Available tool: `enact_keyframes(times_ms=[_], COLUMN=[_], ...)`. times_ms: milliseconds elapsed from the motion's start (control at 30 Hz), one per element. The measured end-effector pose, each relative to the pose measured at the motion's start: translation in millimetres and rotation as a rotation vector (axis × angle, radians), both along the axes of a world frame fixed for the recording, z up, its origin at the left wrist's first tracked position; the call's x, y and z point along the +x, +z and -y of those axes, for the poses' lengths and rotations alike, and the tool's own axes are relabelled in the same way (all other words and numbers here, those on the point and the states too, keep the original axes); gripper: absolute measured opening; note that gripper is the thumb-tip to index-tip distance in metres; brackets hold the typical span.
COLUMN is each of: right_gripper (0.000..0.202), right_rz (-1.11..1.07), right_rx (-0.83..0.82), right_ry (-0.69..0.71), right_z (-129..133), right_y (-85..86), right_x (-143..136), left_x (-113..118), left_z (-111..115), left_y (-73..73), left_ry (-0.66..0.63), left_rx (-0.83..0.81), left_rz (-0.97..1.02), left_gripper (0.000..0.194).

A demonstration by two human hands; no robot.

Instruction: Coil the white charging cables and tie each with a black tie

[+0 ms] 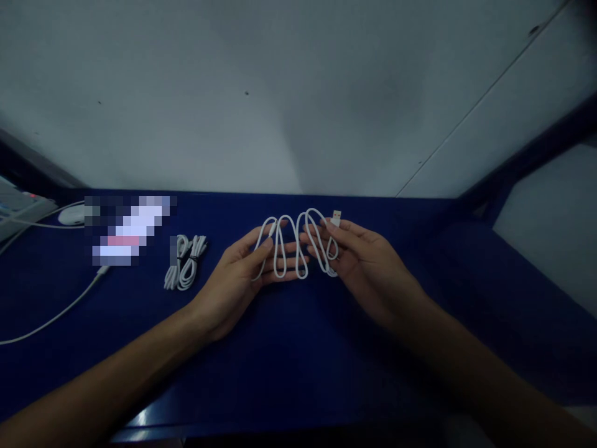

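Draped in smooth, rounded loops, a thin white USB cable (298,246) is held just above the matte blue counter (289,348), pinched by the left hand (242,274) and right hand (361,261), while two tied white cable bundles (185,269) lie left.

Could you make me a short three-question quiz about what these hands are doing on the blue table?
1. True or false: both hands hold the looped white cable.
2. Which hand is nearest the USB plug? A) left hand B) right hand
3. What lies on the blue table just left of the left hand?

Key:
1. True.
2. B.
3. Two bundled white cables, tied with dark bands.
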State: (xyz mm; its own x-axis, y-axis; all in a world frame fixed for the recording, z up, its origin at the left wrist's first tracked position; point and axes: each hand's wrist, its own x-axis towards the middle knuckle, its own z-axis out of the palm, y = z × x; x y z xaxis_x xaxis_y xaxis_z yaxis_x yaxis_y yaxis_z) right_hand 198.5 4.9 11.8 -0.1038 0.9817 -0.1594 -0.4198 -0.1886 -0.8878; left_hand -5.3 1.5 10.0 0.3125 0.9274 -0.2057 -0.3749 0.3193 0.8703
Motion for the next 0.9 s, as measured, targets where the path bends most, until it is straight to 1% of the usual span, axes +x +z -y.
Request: enact_keyframes(times_ms=[67,167,267,333,400,467,533,667,733,800,900], right_gripper=[0.012,0.014,0.015,0.014,0.013,0.013,0.014,0.015,0.015,0.016,0.016], right_rz=[0.000,0.005,0.009,0.011,0.012,0.013,0.014,0.039,0.048,0.045,0.039], right_rx=[0.009,0.014,0.024,0.033,0.042,0.042,0.029,0.001,0.005,0.019,0.037], right_ry=[-0.021,-0.015,-0.011,-0.012,-0.011,0.003,0.034,0.146,0.206,0.248,0.269], right_z=[-0.2,-0.8,-1.6,-2.1,-2.1,-1.6,-0.5,2.2,3.2,3.8,4.3], right_y=[0.4,0.0,-1.2,-1.3,-0.3,1.7,4.0,6.7,6.7,6.4,6.3], right_x=[-0.5,-0.9,-1.0,-1.0,-0.9,-0.8,-0.7,-0.2,0.4,0.8,0.3], left_x=[0.4,2.1,3.4,3.2,2.7,2.4,2.4,1.8,1.2,0.9,1.3], left_z=[0.4,0.4,-1.0,-2.1,-2.5,-1.9,-0.9,0.5,0.8,0.9,0.9], left_y=[-1.1,-1.1,-0.6,-0.4,0.0,0.7,1.2,0.1,-0.8,-1.4,-2.0], left_ry=[-0.008,0.028,0.079,0.073,0.057,0.050,0.026,-0.038,-0.051,-0.055,-0.046], left_rx=[0.026,0.021,-0.075,-0.154,-0.183,-0.142,-0.064,0.119,0.179,0.196,0.166], left_rz=[-0.023,-0.083,-0.092,-0.067,-0.054,-0.061,-0.075,-0.104,-0.123,-0.139,-0.146], left_gripper=[0.034,0.026,0.020,0.017,0.019,0.026,0.034,0.042,0.044,0.045,0.039])
